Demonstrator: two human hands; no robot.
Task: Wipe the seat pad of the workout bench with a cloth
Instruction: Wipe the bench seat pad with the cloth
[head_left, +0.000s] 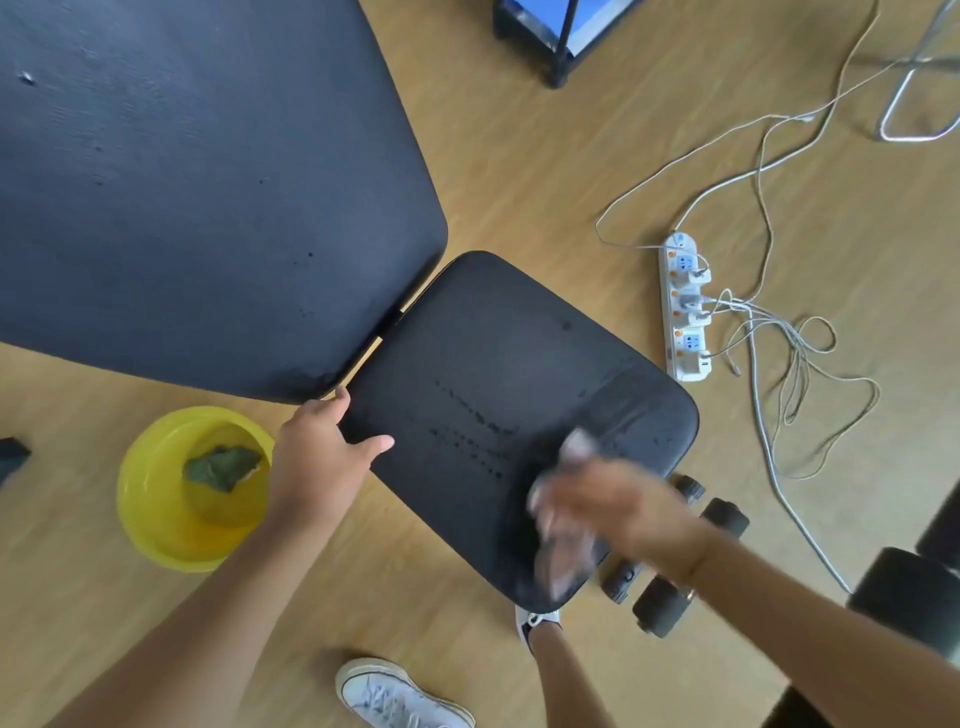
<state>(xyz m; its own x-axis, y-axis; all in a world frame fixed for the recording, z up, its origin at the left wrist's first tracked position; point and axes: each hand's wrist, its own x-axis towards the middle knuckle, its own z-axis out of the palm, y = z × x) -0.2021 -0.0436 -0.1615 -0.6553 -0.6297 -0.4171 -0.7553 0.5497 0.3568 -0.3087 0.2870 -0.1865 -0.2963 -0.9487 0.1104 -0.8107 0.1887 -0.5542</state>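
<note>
**Seat pad half wiped, droplets still to clear**

Wood-look flooring runs under everything, with a white power strip (685, 306) and a tangle of cables (779, 332) lying off to the far side of the bench. The black seat pad (467, 364) sits just below the larger back pad (197, 182), a narrow gap between them.

The right hand (613, 509) is blurred with motion over the near right corner of the seat pad, its fingers closed around a pale cloth (561, 540) that presses on the vinyl. The left hand (322, 447) rests open on the pad's left edge, fingers spread flat and grasping nothing, apparently steadying the pad.

A broad, smeared band near the far right corner looks freshly passed over. Across the middle a line of dark droplets (478, 426) remains, and the upper part of the pad shows a spot or two, so I judge the wiping well under way but not finished: the centre and the left side look still to be covered.

On the floor beside the left arm stands a yellow basin (150, 499) with a green rag (223, 465) inside it.
</note>
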